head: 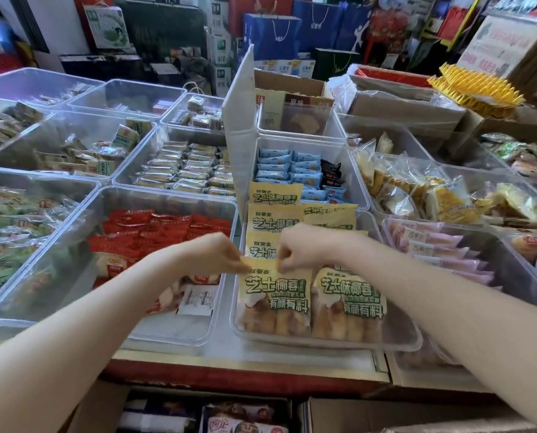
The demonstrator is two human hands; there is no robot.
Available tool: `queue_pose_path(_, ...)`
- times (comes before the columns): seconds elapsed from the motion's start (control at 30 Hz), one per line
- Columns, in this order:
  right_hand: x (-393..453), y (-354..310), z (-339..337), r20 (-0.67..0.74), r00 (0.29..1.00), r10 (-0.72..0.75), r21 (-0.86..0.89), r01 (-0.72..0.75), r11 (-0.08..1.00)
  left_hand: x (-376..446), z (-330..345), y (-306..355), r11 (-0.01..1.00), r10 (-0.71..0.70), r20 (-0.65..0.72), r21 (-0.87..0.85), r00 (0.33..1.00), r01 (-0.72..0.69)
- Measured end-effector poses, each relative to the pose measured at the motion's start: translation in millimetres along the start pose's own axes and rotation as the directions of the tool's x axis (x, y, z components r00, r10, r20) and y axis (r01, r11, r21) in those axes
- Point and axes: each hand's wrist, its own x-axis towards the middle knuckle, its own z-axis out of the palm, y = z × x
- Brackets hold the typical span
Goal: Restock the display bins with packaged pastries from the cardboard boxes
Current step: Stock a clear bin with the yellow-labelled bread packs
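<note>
Left hand [212, 253]: reaches in from the lower left; its fingers are curled together and pinch the upper left corner of the front yellow pastry packet [275, 300].
Right hand [301, 248]: reaches in from the lower right; its fingers are curled into a loose fist and pinch the upper right part of the same packet's top edge.
Front yellow pastry packet: stands nearly upright at the near end of the clear centre bin [323, 343], printed face toward the camera, golden pastry visible through its lower window.
Neighbouring packet [348, 303]: same yellow design, just beside the held packet on its right, inside the same bin, leaning against it.
Rear yellow packets [275, 218]: further packets of the same kind stand in rows behind the two front ones, overlapping like tiles toward the far end of the bin.
Red packets bin [167, 228]: clear bin just left of the centre bin, partly filled with red wrappers at its far end.
Blue packets [287, 168]: lie in the clear bin directly behind the centre bin, beside a few black wrappers.
Pink packets [439, 248]: stacked in the clear bin to the right of the centre bin.
Cardboard boxes [370, 414]: open, below the counter edge at the bottom of the view; contents partly visible, blurred.
</note>
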Motion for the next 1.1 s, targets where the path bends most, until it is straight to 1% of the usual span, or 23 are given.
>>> queue_pose_path(0.03, 3, 6, -8, -0.093, 0.995, 0.029, 0.070, -0.023, 0.997, 4, -6, 1, 0.998, -0.011, -0.112, -0.062, 0.994, 0.004)
queue_pose_path(0.07, 7, 12, -13, -0.185, 0.980, 0.079, 0.143, -0.053, 0.988, 9, -10, 1, 0.994, -0.031, -0.232, -0.113, 0.972, 0.005)
queue_pose_path(0.1, 13, 18, -14, -0.246, 0.960, 0.136, 0.207, -0.085, 0.975, 14, -12, 1, 0.990, -0.054, -0.332, -0.143, 0.942, 0.006)
queue_pose_path(0.13, 17, 21, -13, -0.254, 0.950, 0.180, 0.261, -0.112, 0.959, 19, -13, 2, 0.988, -0.067, -0.394, -0.152, 0.917, 0.006)
queue_pose_path(0.17, 23, 23, -9, -0.205, 0.956, 0.210, 0.296, -0.144, 0.944, 25, -13, 3, 0.991, -0.057, -0.410, -0.134, 0.910, 0.002)
queue_pose_path(0.23, 34, 23, 5, -0.057, 0.967, 0.247, 0.333, -0.215, 0.918, 35, -7, 8, 0.998, -0.007, -0.340, -0.054, 0.941, -0.012)
queue_pose_path(0.27, 38, 22, 12, -0.048, 0.964, 0.260, 0.332, -0.230, 0.915, 40, -3, 10, 1.000, 0.011, -0.287, -0.019, 0.958, -0.017)
queue_pose_path(0.3, 41, 22, 18, -0.079, 0.961, 0.266, 0.325, -0.227, 0.918, 44, 1, 12, 1.000, 0.018, -0.243, 0.003, 0.970, -0.018)
queue_pose_path(0.37, 42, 22, 20, -0.169, 0.952, 0.254, 0.284, -0.200, 0.938, 49, 4, 12, 1.000, 0.000, -0.205, -0.021, 0.979, -0.005)
queue_pose_path(0.4, 41, 25, 18, -0.185, 0.956, 0.227, 0.261, -0.174, 0.949, 50, 4, 10, 0.999, -0.007, -0.187, -0.051, 0.982, -0.003)
queue_pose_path(0.47, 38, 31, 16, -0.150, 0.979, 0.138, 0.257, -0.096, 0.962, 47, 2, 6, 0.996, 0.000, -0.124, -0.084, 0.992, -0.011)
queue_pose_path(0.53, 34, 35, 14, -0.086, 0.994, 0.071, 0.353, -0.036, 0.935, 41, 2, 2, 0.993, 0.023, -0.065, -0.112, 0.998, -0.030)
queue_pose_path(0.6, 32, 36, 13, -0.045, 0.998, 0.037, 0.425, -0.014, 0.905, 36, 7, -1, 0.989, 0.053, -0.059, -0.133, 0.997, -0.060)
queue_pose_path(0.7, 30, 33, 13, -0.062, 0.998, 0.029, 0.473, 0.004, 0.881, 34, 14, 0, 0.989, 0.116, -0.172, -0.071, 0.978, -0.129)
queue_pose_path(0.77, 28, 30, 11, -0.075, 0.997, 0.033, 0.449, 0.004, 0.894, 35, 16, 0, 0.985, 0.149, -0.214, -0.056, 0.965, -0.165)
queue_pose_path(0.8, 26, 29, 9, -0.056, 0.998, 0.039, 0.398, -0.014, 0.917, 36, 17, -1, 0.983, 0.161, -0.215, -0.047, 0.963, -0.175)
queue_pose_path(0.87, 22, 28, 6, 0.016, 0.997, 0.071, 0.219, -0.073, 0.973, 36, 15, -1, 0.985, 0.166, -0.209, -0.011, 0.964, -0.172)
queue_pose_path(0.93, 21, 30, 9, 0.047, 0.991, 0.122, 0.062, -0.125, 0.990, 35, 14, -2, 0.990, 0.138, -0.173, 0.049, 0.975, -0.131)
queue_pose_path(1.03, 23, 31, 15, 0.003, 0.993, 0.117, -0.092, -0.117, 0.989, 33, 15, -4, 0.993, 0.064, -0.090, 0.103, 0.994, -0.054)
queue_pose_path(1.1, 24, 32, 17, -0.022, 0.995, 0.101, -0.110, -0.103, 0.989, 36, 21, -6, 0.991, 0.053, -0.082, 0.127, 0.995, -0.042)
